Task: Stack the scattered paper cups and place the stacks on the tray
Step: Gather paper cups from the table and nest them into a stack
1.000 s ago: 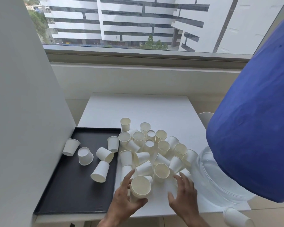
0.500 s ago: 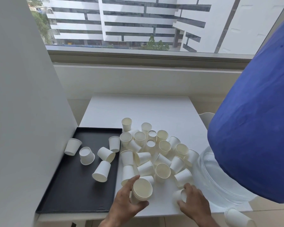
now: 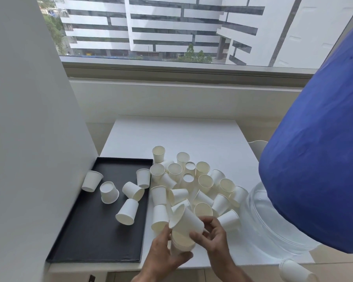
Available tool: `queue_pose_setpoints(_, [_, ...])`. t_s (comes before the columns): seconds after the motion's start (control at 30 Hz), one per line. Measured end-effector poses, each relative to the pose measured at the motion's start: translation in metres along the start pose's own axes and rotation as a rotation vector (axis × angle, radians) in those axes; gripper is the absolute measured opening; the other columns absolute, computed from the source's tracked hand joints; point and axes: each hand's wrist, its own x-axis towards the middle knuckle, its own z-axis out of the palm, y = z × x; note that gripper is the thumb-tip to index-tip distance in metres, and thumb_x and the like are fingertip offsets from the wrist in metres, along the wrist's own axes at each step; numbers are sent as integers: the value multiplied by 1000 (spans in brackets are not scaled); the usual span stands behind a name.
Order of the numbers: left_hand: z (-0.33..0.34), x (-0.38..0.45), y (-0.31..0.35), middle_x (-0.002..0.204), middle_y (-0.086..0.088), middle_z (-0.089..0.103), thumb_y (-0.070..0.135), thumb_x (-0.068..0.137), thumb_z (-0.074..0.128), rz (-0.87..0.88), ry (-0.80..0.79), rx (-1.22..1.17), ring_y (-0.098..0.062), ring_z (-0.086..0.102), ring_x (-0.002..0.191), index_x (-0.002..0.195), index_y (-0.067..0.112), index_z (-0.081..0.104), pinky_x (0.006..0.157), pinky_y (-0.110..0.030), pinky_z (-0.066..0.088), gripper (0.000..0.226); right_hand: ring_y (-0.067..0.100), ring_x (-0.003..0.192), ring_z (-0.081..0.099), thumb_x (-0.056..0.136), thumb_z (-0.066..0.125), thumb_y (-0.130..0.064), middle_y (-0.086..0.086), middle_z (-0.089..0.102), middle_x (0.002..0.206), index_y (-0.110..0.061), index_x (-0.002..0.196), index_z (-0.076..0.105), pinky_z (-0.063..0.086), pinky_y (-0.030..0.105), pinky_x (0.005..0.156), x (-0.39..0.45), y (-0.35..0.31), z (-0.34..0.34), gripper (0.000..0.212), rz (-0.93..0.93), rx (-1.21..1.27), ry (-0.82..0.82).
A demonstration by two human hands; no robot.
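Several white paper cups (image 3: pixel 192 180) lie scattered in a heap on the white table (image 3: pixel 181 137), some upright, some on their sides. A black tray (image 3: pixel 94 237) at the left holds several loose cups (image 3: pixel 127 209). My left hand (image 3: pixel 163 255) grips a short stack of cups (image 3: pixel 180 242) near the table's front edge, mouth up. My right hand (image 3: pixel 214 235) holds a single cup (image 3: pixel 186 219) on its side, just above the stack's mouth and touching it.
A large blue-covered water bottle (image 3: pixel 318 171) on a clear base (image 3: pixel 273 226) stands at the right, close to the heap. A white partition wall (image 3: pixel 29 139) borders the tray on the left. One cup (image 3: pixel 296 271) lies below the table at the lower right.
My right hand picked a cup off the table at the right and brought it left, over the stack in my left hand. The left hand stayed near the front edge.
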Motion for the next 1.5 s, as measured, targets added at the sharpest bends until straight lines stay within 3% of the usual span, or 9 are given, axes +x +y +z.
queue_pose_setpoints(0.13, [0,3,11,111,23,68,46,65,92,49,52,-41,-7,65,102,121,43,54,68,-33,64,68,25,112,64,59,90,-32,4,70,118,-16,93,70,44,47,96,-3,3,6,43,-80,-176,-28])
queue_pose_setpoints(0.37, [-11,1,12,120,28,61,36,61,92,25,64,-53,-1,60,108,140,49,38,74,-30,62,96,20,118,59,65,66,-21,-9,64,125,-22,105,67,47,38,89,3,16,-13,40,-169,-363,-3])
queue_pose_setpoints(0.47, [-13,-1,12,119,25,64,37,59,91,-2,74,-48,0,60,108,139,48,38,74,-27,61,97,19,125,51,62,56,-8,-16,62,121,-23,91,70,40,23,98,16,22,-26,36,-226,-805,105])
queue_pose_setpoints(0.6, [-14,-2,8,115,18,67,37,59,89,-28,70,-19,4,59,105,134,46,45,80,-34,61,88,21,147,20,70,45,-15,-2,36,153,-19,123,59,31,35,113,33,30,-45,55,-144,-1490,-262])
queue_pose_setpoints(0.7, [-16,-2,2,112,24,66,36,60,88,-30,67,3,2,60,105,130,45,51,80,-37,61,80,26,135,43,65,52,-15,-1,53,140,-17,115,64,45,40,102,39,30,-52,52,-200,-1630,-370])
queue_pose_setpoints(0.83, [-19,-2,-6,116,25,64,36,59,89,-23,74,38,0,60,106,129,48,52,78,-35,62,80,18,93,67,60,70,-9,-11,71,96,-22,78,71,56,33,68,39,32,-57,23,-367,-1603,-274])
queue_pose_setpoints(0.97, [-20,-2,-14,118,23,64,39,59,90,-22,72,80,-2,62,107,129,53,49,75,-32,62,83,16,70,67,53,87,-3,-13,71,76,-24,67,69,53,32,54,33,29,-56,31,-482,-1419,-115])
queue_pose_setpoints(1.27, [-18,1,-14,112,23,67,43,57,83,-17,37,137,-2,62,103,127,54,49,83,-28,57,79,8,77,70,70,84,-1,-13,73,76,-34,80,69,54,20,73,28,-11,-29,38,-254,-571,238])
queue_pose_setpoints(1.5, [-20,8,-2,113,24,64,48,56,81,-20,28,144,-1,62,104,139,54,33,89,-27,55,96,8,82,71,71,86,-9,-17,76,82,-35,87,78,54,24,79,17,-41,-3,32,-380,-632,-20])
